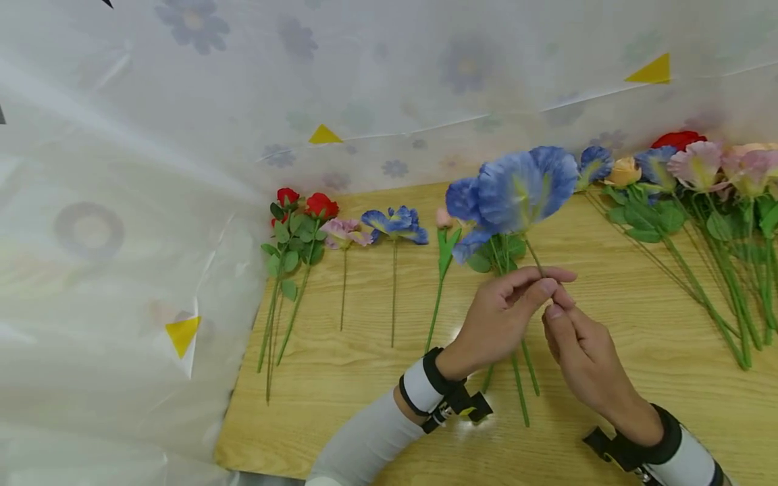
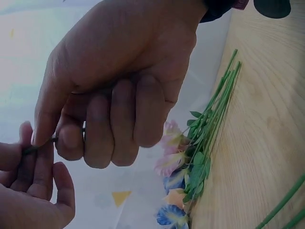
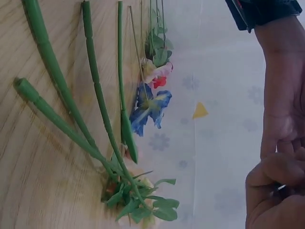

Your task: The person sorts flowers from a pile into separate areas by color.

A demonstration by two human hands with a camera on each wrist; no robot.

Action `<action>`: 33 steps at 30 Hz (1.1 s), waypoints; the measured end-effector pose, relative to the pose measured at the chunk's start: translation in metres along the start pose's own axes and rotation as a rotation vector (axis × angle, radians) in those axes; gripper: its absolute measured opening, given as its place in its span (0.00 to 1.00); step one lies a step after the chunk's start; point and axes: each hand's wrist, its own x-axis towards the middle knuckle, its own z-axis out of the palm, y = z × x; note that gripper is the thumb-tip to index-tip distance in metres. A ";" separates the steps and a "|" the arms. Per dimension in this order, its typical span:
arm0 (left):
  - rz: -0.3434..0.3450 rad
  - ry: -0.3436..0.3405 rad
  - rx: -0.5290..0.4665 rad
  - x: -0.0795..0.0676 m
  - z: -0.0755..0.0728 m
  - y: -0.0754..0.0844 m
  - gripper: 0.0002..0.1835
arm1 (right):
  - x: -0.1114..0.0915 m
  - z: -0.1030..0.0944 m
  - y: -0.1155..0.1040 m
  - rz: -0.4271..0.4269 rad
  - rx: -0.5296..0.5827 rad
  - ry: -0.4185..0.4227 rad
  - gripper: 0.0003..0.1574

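so my left hand (image 1: 495, 324) and right hand (image 1: 592, 364) both have fingers pinched on the stem (image 1: 534, 256) of this blue flower (image 1: 513, 192), petals just beyond them, probably because it's kinda top-heavy

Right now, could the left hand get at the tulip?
Probably yes: the tulip lies left of the left hand in the head view, its stem mostly uncovered. But that hand's grip holds the raised blue flower, which it would likely release first.
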 end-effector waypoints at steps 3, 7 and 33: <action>0.036 0.097 -0.011 0.000 -0.004 -0.001 0.15 | 0.005 -0.009 0.000 0.029 -0.091 -0.015 0.15; 0.063 0.271 -0.019 0.000 -0.016 -0.002 0.15 | 0.011 -0.031 0.002 0.122 -0.202 -0.011 0.21; -0.274 0.661 0.255 -0.053 -0.128 -0.079 0.16 | -0.009 -0.150 0.106 0.650 -0.984 -0.209 0.28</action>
